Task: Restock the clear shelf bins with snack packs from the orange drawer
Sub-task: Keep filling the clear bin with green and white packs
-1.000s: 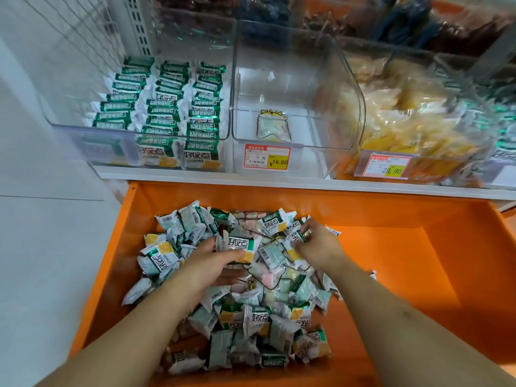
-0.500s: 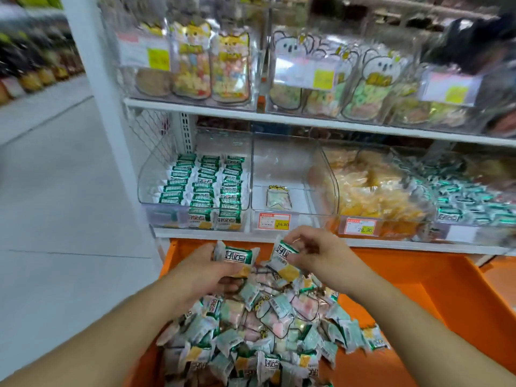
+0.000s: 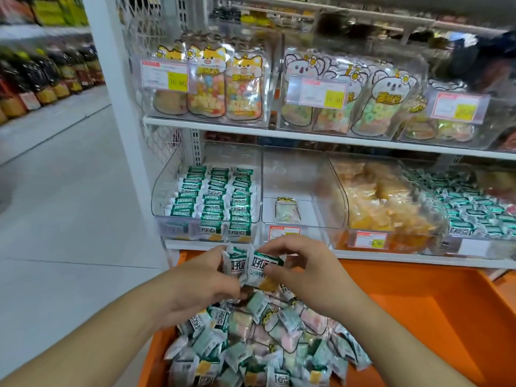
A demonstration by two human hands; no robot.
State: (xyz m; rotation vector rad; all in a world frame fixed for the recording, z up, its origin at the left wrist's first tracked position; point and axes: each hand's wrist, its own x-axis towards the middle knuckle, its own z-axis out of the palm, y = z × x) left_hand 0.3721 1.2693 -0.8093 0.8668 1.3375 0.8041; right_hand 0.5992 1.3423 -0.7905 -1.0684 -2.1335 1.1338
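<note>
Both hands hold green-and-white snack packs above the orange drawer (image 3: 418, 317): the left hand (image 3: 195, 283) has its grip closed on one pack (image 3: 234, 265), the right hand (image 3: 307, 272) pinches another pack (image 3: 264, 268) touching it. Large dark Chinese characters run across both wrappers; the smaller print is too blurred to read. Just beyond the grip sits the left clear bin (image 3: 167, 196) with three neat rows of the same packs. The bin to its right (image 3: 315, 180) holds one small pouch (image 3: 287, 209). A tag further right reads 29.90 (image 3: 372, 243). Half a second ago the packs were apart and lower, over the heap (image 3: 259, 344).
</note>
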